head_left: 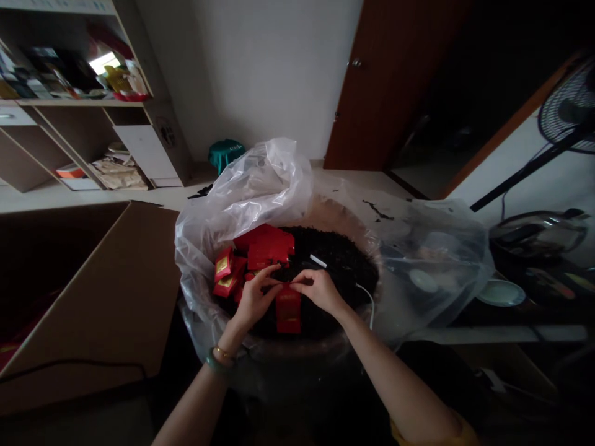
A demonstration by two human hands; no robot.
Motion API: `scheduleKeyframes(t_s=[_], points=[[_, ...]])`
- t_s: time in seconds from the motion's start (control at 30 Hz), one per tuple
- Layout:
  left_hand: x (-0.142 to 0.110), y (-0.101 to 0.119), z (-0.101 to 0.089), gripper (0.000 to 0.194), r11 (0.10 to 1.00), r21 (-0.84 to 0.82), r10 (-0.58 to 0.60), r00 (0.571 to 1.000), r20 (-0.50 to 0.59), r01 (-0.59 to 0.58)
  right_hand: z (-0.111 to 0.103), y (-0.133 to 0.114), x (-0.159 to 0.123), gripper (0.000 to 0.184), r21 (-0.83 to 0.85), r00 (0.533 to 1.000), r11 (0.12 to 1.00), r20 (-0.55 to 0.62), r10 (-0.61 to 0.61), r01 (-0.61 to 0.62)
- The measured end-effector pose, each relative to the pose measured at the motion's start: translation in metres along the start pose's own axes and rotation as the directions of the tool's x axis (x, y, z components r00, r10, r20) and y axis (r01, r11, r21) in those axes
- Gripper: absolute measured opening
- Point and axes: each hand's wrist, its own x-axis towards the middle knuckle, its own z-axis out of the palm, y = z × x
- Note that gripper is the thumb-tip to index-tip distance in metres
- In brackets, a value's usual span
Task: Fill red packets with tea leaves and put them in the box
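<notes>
My left hand [255, 298] and my right hand [320, 288] both pinch the top edge of a small red packet [288, 310], held upright over a heap of dark loose tea [341, 260]. The tea fills a large clear plastic bag [260, 186] set in a round container. A pile of red packets [260, 251] with gold labels lies on the tea to the left of my hands. A small white scoop or stick [318, 261] rests on the tea just beyond my right hand.
An open cardboard box [106, 291] stands at the left. Shelves [79, 124] with papers and clutter line the back left wall. A brown door [385, 80] is at the back, a fan [569, 105] and a metal pot [534, 232] at the right.
</notes>
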Motion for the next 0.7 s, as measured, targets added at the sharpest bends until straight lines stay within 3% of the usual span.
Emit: scheduleKeyframes(t_s=[0.13,0.23,0.37,0.5,0.63,0.7], points=[[0.003,-0.002,0.005,0.032,0.982,-0.106,-0.155,0.988,0.018,0.156,0.0,-0.003,0.0,0.01,0.044,0.998,0.999,-0.06,-0.024,0.027],[0.004,-0.004,0.007,0.026,0.95,-0.174,-0.255,0.966,0.048,0.26,0.001,-0.003,0.001,0.01,0.078,0.999,0.997,-0.041,-0.007,0.011],[0.005,-0.002,0.008,0.024,0.931,-0.245,-0.266,0.963,0.052,0.271,0.002,-0.001,0.002,0.011,0.092,1.0,0.996,0.001,0.013,-0.013],[0.003,0.002,0.012,0.03,0.866,-0.388,-0.315,0.947,0.066,0.315,0.005,0.0,0.003,0.014,0.154,0.999,0.988,-0.033,0.035,-0.03],[-0.002,0.003,0.02,0.049,0.714,-0.512,-0.421,0.877,0.229,0.477,0.01,0.002,0.002,0.016,0.244,0.995,0.966,-0.03,0.096,-0.085],[-0.004,0.002,0.025,0.048,0.656,-0.511,-0.47,0.83,0.3,0.556,0.012,0.003,0.002,0.016,0.254,0.993,0.962,-0.028,0.111,-0.101]])
